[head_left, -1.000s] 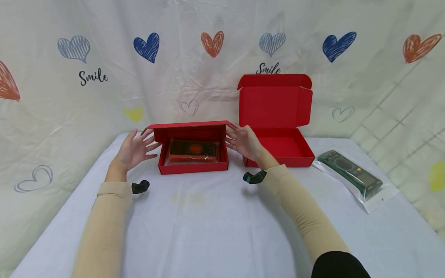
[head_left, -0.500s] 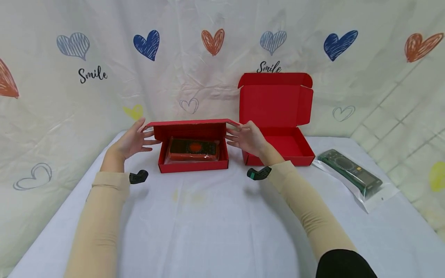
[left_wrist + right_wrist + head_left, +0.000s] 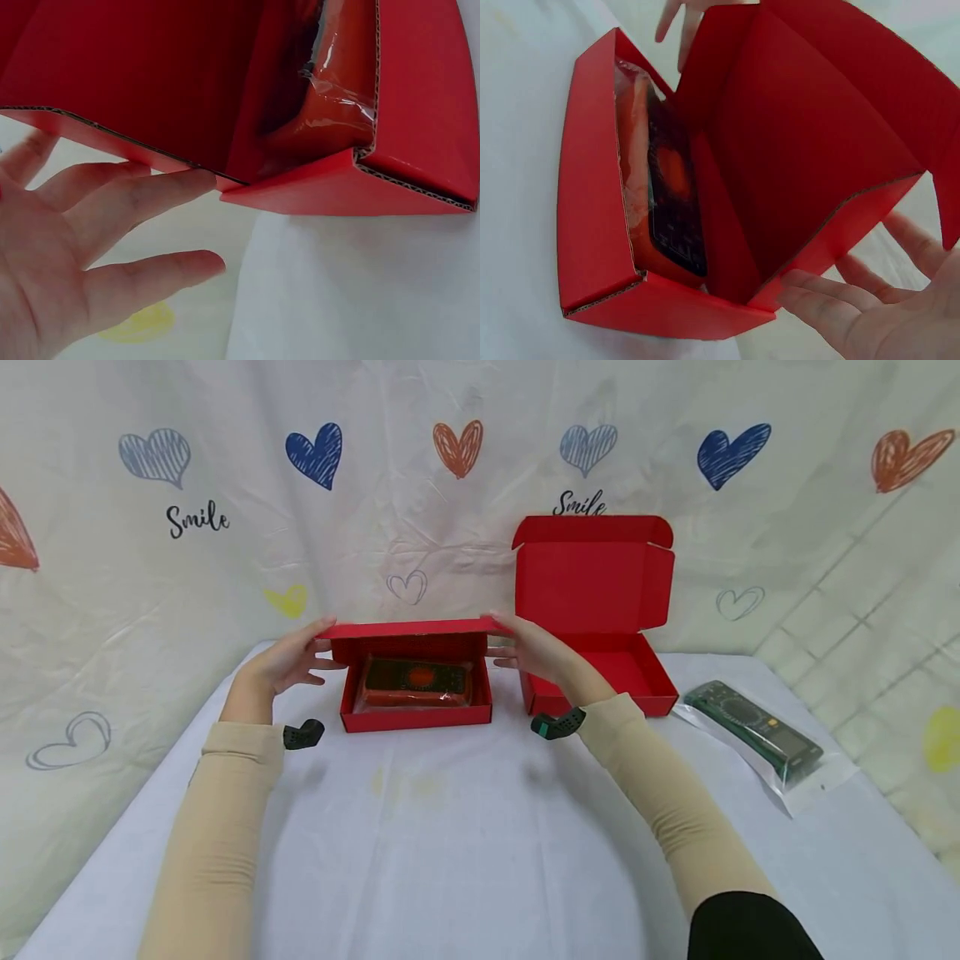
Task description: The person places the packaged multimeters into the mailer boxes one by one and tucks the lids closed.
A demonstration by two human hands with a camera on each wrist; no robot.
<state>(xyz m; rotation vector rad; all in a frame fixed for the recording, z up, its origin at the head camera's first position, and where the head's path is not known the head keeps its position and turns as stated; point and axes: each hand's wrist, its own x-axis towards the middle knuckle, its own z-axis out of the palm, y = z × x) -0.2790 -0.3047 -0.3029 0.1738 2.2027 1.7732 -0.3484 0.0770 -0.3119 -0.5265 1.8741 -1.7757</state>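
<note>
Against a white fabric backdrop [image 3: 240, 410] printed with hearts and the word "Smile", a desk [image 3: 427, 852] draped in white cloth carries two red cardboard boxes and two handheld meters. At left, a person's left hand [image 3: 288, 660] meets the side of a hinged red cardboard lid [image 3: 416, 628], fingers nearly straight and loosely spread, thumb side at the corner, with no closed grip visible. Below the lid, which stands part open, the left-hand red cardboard box [image 3: 416, 720] holds a rectangular orange meter with a black face and round dial [image 3: 420, 678], lying in clear plastic wrap. The right hand [image 3: 540, 653] mirrors the left, fingers [image 3: 832, 304] extended along the opposite side of the lid, again without a firm hold.

Handling the lid well appears to call for equal, light pressure from both sides, so the hinge does not twist. The side flaps deserve the closest watch, as a bent one could snag, and the loose wrap should be kept off the rim.

Farther right stand a second red cardboard box [image 3: 592, 589], its lid upright, and a dark green meter in a clear plastic bag [image 3: 753, 728].
</note>
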